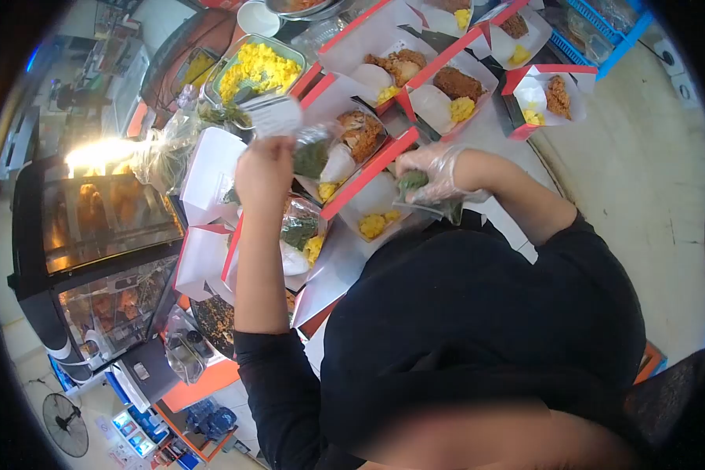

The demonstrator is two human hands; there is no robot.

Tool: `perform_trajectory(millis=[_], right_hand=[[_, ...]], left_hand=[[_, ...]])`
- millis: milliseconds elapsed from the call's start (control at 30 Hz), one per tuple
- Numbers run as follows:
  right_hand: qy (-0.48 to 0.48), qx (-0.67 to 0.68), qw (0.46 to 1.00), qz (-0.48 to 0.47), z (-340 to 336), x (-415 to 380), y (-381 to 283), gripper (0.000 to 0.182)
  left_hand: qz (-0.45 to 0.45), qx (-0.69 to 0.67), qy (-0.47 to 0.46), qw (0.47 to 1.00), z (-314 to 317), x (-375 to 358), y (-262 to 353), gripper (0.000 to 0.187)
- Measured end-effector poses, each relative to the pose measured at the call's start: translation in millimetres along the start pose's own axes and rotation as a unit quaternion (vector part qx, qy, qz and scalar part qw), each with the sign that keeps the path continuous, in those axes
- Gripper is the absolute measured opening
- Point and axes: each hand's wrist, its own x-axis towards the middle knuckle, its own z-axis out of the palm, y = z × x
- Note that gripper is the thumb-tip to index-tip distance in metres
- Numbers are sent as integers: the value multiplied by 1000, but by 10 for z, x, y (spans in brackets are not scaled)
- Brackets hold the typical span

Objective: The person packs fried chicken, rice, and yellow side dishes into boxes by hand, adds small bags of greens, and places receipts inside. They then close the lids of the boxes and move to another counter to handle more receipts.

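My left hand (pixel 265 168), bare, has its fingers closed at the top of a clear plastic packet of green leaves (pixel 312 159). The packet hangs over an open red-and-white box holding fried chicken (pixel 359 135), white rice (pixel 338 164) and yellow scrambled food. A blurred white piece with printed lines (pixel 272 115) shows just beyond the fingertips. In a clear plastic glove, my right hand (pixel 440 171) is closed around another packet of green leaves (pixel 413 182), above a box with rice and yellow food (pixel 377 224). Another leaf packet (pixel 298 229) lies in the nearer left box.
Several open meal boxes (pixel 456 82) with chicken spread across the table. A glass tray of yellow food (pixel 260 70) stands at the back. To the left is a lit glass warmer (pixel 106 227). A blue basket (pixel 595 35) sits at upper right.
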Motion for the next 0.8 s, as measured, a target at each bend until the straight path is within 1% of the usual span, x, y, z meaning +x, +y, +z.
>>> perform_trajectory(millis=[33, 67, 100, 133, 167, 200, 233, 267, 300, 333, 367, 400, 433, 467, 500, 567, 600, 633, 700, 733, 767, 800], right_hand=[[0, -2, 1000, -4, 18, 23, -10, 38], [-7, -22, 1000, -15, 40, 45, -18, 37], [-16, -42, 999, -26, 53, 63, -9, 37], [-29, -44, 998, -45, 51, 81, 22, 36], [-31, -46, 997, -49, 6, 101, 31, 36], [-13, -6, 994, -107, -72, 129, 13, 37], [5, 35, 986, -165, -144, 146, -31, 38], [2, 34, 985, -167, -260, 134, -173, 38], [38, -57, 988, -140, -416, 124, -393, 38], [75, -148, 980, -112, -502, 164, -558, 40], [75, -151, 979, -116, -487, 369, -580, 40], [43, -178, 979, -93, -454, 665, -528, 41], [11, -205, 976, -69, -497, 745, -614, 42], [18, -265, 952, -153, -552, 627, -673, 37], [18, -267, 950, -160, -568, 667, -668, 37], [42, -317, 914, -251, -544, 838, -584, 28], [13, -274, 941, -196, -497, 940, -520, 25], [6, -275, 940, -201, -539, 934, -569, 25], [-127, -334, 925, -131, -634, 871, -675, 30], [-71, -360, 922, -122, -490, 1105, -487, 36], [-75, -358, 923, -124, -476, 1167, -405, 36], [-48, -314, 937, -145, -497, 1211, -349, 35]], left_hand=[[22, 71, 86, 994, -40, 17, 44, 22], [43, 143, 169, 974, -61, 27, 72, 25], [41, 145, 170, 974, -58, 35, 80, 25], [-18, 57, 122, 991, -51, 48, 86, 27], [-78, -34, 73, 994, -45, 52, 90, 29], [-82, -34, 77, 993, -53, 52, 103, 29], [-110, -21, 77, 991, -69, 50, 127, 32], [-138, -8, 75, 987, -77, 43, 145, 36], [-141, -8, 77, 987, -83, 36, 153, 36], [-184, -84, 56, 978, -102, 35, 162, 35], [-224, -159, 36, 961, -125, 42, 180, 34], [-223, -159, 42, 961, -123, 44, 190, 34], [-260, -325, 43, 908, -101, 36, 193, 32], [-288, -481, 43, 827, -95, 22, 201, 31], [-288, -480, 50, 827, -105, 3, 209, 31], [-284, -524, 52, 801, -130, -71, 222, 28], [-302, -446, 115, 835, -188, -108, 232, 27], [-266, -339, 165, 887, -284, -169, 136, 33], [-240, -230, 220, 917, -475, -344, 8, 31], [-219, -190, 175, 941, -613, -476, 166, 31], [-192, -147, 130, 962, -742, -626, 315, 31], [-189, -172, 68, 964, -742, -815, 376, 29]])
